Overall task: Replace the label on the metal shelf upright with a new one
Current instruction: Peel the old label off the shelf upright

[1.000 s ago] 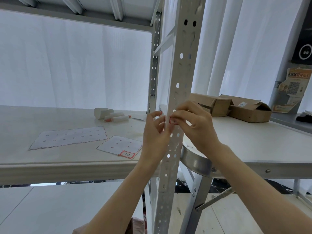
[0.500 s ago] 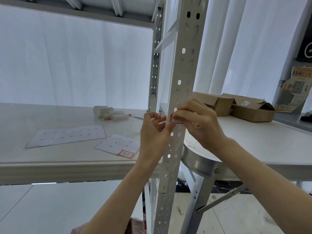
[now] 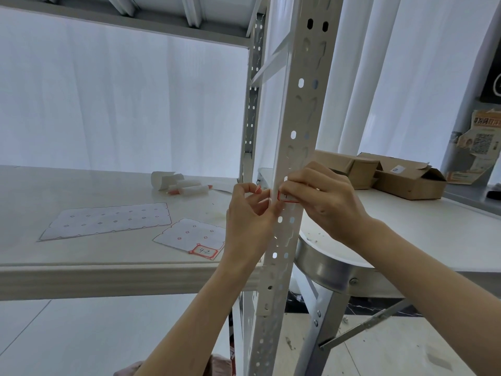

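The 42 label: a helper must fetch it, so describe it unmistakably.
On the shelf board left of the perforated upright lie a large sticker sheet and a smaller, nearer sheet. The label sits at that sheet's front corner. Alone there, it has a red border and handwritten 42.

Upright [image 3: 306,69] ahead; open air leftward

Upright [image 3: 296,147] matt painted metal; boxes [image 3: 385,175] plain cardboard.
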